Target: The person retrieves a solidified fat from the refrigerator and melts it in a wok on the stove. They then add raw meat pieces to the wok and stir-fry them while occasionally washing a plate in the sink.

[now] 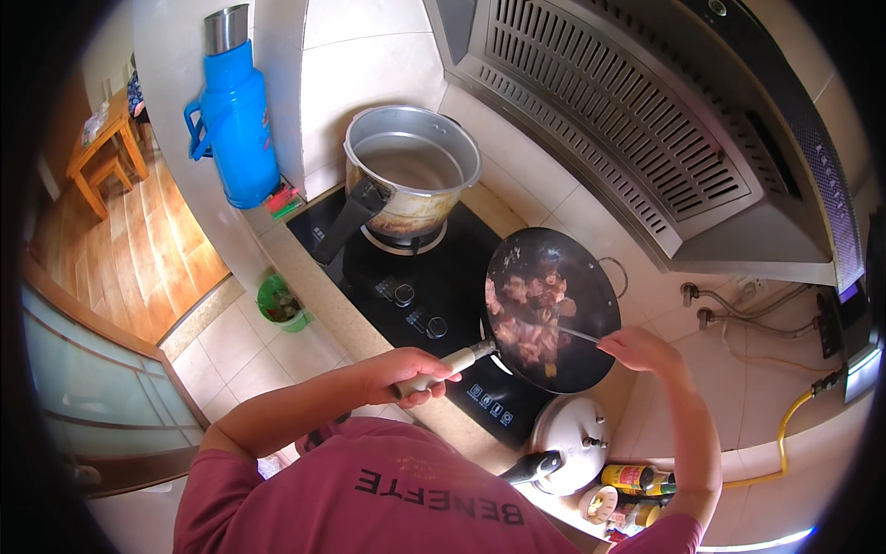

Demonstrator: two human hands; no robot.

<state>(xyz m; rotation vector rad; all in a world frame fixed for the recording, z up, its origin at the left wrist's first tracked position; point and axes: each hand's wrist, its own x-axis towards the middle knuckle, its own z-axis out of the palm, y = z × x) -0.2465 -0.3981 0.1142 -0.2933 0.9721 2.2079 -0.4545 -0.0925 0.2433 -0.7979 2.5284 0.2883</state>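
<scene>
My left hand is closed around the pale handle of a dark wok, which is over the right part of the black gas hob. My right hand holds a thin metal utensil at the wok's right side; its far end reaches in among the food and its shape there is unclear. Pieces of pinkish-brown meat lie in the wok, with small pale bits near its upper wall. An open metal pressure cooker pot stands on the other burner.
The pressure cooker lid lies on the counter near the wok, beside a small cup and bottles. A blue thermos flask stands past the hob's left end. The range hood hangs above; a green bin is on the floor.
</scene>
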